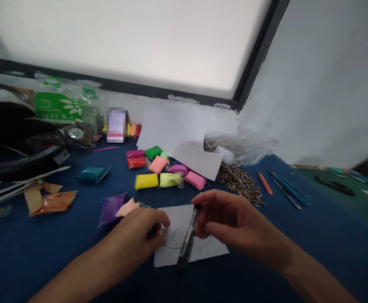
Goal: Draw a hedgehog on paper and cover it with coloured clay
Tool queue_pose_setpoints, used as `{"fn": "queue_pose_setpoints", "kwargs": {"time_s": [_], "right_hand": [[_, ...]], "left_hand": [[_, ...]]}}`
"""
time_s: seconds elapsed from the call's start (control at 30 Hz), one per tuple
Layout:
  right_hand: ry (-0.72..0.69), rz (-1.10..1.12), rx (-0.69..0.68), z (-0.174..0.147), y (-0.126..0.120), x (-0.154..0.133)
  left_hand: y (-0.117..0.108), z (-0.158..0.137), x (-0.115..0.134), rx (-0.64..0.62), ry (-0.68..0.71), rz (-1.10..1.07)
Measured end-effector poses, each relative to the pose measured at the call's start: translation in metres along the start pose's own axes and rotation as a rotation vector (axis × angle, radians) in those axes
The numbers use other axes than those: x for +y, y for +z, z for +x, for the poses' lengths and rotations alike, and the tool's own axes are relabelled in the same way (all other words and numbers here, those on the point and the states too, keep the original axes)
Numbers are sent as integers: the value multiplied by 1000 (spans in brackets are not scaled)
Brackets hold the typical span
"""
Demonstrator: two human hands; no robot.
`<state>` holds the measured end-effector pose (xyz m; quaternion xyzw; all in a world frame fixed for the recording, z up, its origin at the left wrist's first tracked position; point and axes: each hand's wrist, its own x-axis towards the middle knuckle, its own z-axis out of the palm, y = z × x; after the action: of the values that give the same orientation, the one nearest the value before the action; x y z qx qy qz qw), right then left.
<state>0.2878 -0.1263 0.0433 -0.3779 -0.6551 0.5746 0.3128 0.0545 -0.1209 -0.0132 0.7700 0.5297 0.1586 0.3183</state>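
- Black gear crowds the far left of the desk, with white cables in front of it and a green-printed bag behind.
- Next come a teal packet and an orange-brown packet, well apart from the hands.
- A purple packet and a peach piece lie right by the left hand, cramping that side.
- The left hand's grip is part open, fingers curled over the paper's left edge; I see nothing held, and cannot tell whether it touches the sheet.
- The paper, with its line drawing, lies on the desk between the hands: light, thin, easily creased, I'd say, and best steadied at a bare margin.
- The pen slants above it, lower end blurred. It looks light, stiff and a little slick; mid-barrel would be the surer hold.
- The right hand has its grip closed on the pen's upper end.
- Beyond the paper, a yellow packet and a pink packet limit forward reach.
- Further right are loose seeds, an orange stick and blue-handled tools, outside the drawing area.
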Motion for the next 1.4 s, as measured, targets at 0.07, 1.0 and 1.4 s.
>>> {"fn": "queue_pose_setpoints", "kwargs": {"time_s": [0.07,1.0,1.4], "right_hand": [[-39,-205,89,2,8,12],[-78,-481,280,7,43,50],[-207,-531,314,7,46,62]], "left_hand": [[-1,1,1,-10,17,27],[-5,5,5,-100,-38,89],[-7,6,10,-106,-42,93]]}}
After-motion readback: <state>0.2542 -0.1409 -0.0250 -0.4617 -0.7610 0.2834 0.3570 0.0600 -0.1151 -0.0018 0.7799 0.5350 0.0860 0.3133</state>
